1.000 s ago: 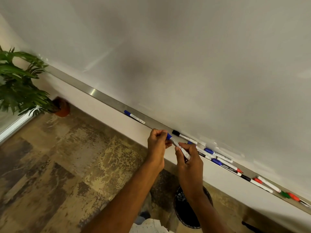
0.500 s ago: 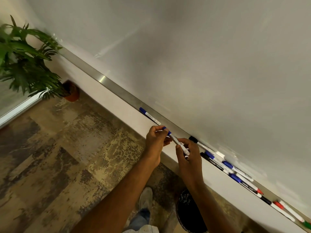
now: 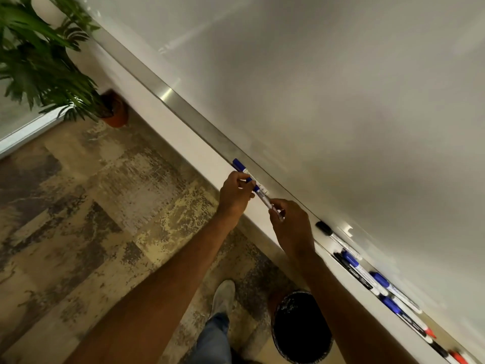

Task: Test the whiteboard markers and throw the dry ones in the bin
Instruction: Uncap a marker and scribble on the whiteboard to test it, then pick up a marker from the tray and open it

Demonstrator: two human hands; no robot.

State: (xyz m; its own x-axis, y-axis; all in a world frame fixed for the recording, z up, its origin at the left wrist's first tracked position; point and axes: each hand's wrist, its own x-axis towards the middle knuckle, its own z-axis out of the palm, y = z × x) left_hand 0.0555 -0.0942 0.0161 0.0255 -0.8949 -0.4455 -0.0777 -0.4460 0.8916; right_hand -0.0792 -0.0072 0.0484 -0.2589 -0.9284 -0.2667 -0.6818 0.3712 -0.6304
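I hold a blue-capped whiteboard marker (image 3: 263, 197) between both hands, just in front of the board's metal tray (image 3: 183, 111). My left hand (image 3: 235, 194) pinches its blue cap end; my right hand (image 3: 290, 224) grips the white barrel end. Another blue-capped marker (image 3: 240, 166) lies on the tray right behind my left hand. Several more markers (image 3: 367, 277), blue, black and red, lie along the tray to the right. A black bin (image 3: 299, 328) stands on the floor below my right forearm. The whiteboard (image 3: 328, 88) fills the upper right.
A potted plant (image 3: 39, 61) in an orange pot (image 3: 115, 111) stands at the left by the wall. My shoe (image 3: 223, 296) and trouser leg are on the patterned floor next to the bin.
The view has swung right and down, so the plant and tray sit further left and up. Both hands keep hold of the same marker, now closer to the lone blue marker on the tray.
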